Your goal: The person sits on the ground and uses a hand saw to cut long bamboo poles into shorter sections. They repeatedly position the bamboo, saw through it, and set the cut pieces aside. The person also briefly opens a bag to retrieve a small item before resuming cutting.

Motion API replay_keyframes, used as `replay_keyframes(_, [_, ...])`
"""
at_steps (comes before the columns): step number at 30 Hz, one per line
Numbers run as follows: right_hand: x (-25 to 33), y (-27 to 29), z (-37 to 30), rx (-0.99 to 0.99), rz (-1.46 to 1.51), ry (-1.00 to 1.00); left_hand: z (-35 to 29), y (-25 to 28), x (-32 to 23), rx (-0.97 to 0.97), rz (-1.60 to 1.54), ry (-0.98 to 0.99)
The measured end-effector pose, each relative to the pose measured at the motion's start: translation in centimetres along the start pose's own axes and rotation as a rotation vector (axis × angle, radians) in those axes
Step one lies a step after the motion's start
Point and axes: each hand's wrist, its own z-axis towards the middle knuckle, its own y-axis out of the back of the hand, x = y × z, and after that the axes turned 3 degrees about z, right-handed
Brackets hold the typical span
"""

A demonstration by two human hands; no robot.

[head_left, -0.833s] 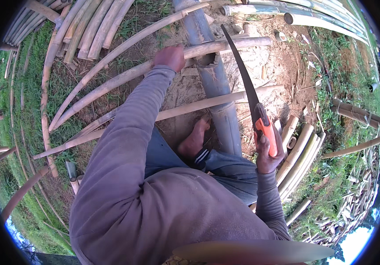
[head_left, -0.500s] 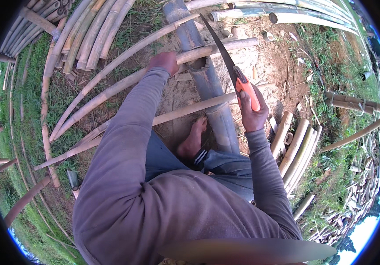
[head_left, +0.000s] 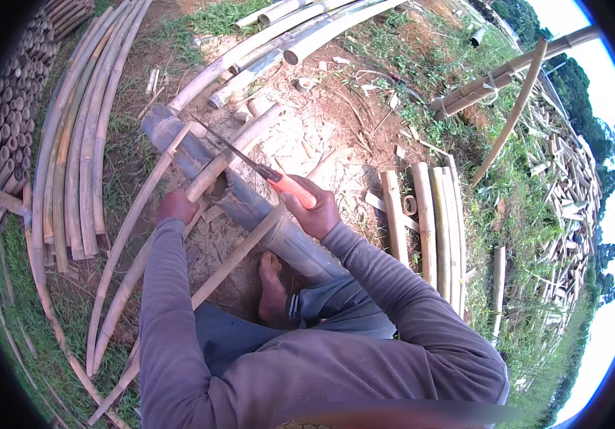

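Observation:
A pale bamboo pole (head_left: 256, 129) lies slantwise across a thick grey bamboo log (head_left: 244, 202) on the ground. My left hand (head_left: 177, 207) is closed around this pole, just left of the log. In my right hand (head_left: 318, 209) is a handsaw (head_left: 294, 190) with an orange handle, gripped above the log. Its dark narrow blade points up and left, crossing the pole in this view; whether the teeth touch the bamboo I cannot tell. Thinner bamboo poles (head_left: 139, 201) lie on either side of the held one. My bare foot (head_left: 271, 287) is beside the log.
Long bamboo poles (head_left: 89, 154) lie at the left, near a stack of cut ends (head_left: 10, 125). More poles (head_left: 268, 53) lie at the far side. Short cut lengths (head_left: 425, 222) are on the right, before a heap of scraps (head_left: 572, 207). A tied bamboo rail (head_left: 508, 77) stands at far right.
The view has swung to the right. My right hand has brought the saw leftward and lower, over the log, its blade now across the pole. My left hand keeps its hold.

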Motion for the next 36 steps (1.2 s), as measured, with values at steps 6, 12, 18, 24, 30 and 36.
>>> replay_keyframes(6, [2.6, 7.5, -9.6, 0.020, 0.062, -0.092, -1.0, 2.1, -1.3, -0.028, 0.042, -0.014])
replay_keyframes(12, [-2.3, -0.3, 2.7, -0.010, 0.011, 0.098, 0.7, 0.3, -1.9, -0.046, 0.020, -0.102])
replay_keyframes(18, [1.5, 2.3, -3.8, 0.031, 0.075, -0.067, 1.1, 1.3, 1.1, 0.075, 0.049, -0.059])
replay_keyframes(24, [2.0, 4.4, -7.3, 0.003, 0.209, -0.076, 1.9, 1.4, 1.1, 0.198, -0.043, -0.085])
replay_keyframes(30, [-1.4, -4.0, 3.5, -0.023, 0.115, 0.042, 3.0, 0.8, 1.5, 0.295, -0.192, -0.124])
replay_keyframes(36, [3.0, 3.8, -6.9, 0.028, -0.013, -0.091, 4.0, 0.0, 3.2, 0.395, -0.405, -0.151])
